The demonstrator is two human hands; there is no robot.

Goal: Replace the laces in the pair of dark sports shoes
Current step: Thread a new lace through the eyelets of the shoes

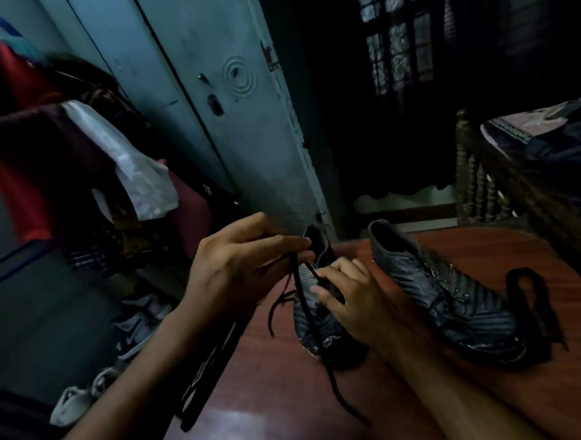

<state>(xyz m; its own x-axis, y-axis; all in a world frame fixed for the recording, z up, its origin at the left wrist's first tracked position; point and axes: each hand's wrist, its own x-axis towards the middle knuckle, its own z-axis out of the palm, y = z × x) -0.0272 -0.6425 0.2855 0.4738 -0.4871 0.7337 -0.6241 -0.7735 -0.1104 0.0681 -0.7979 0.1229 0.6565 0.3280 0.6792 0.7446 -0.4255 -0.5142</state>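
1. Left hand, grip pinched on the black lace, drawn up off the near shoe at the table edge.
2. Right hand, grip curled over that shoe's tongue, pinning it down.
3. Risked: lace snagging in an eyelet, dragging the shoe off the edge.
4. Second shoe lying alongside, spare lace looped beside it, liable to tangle.
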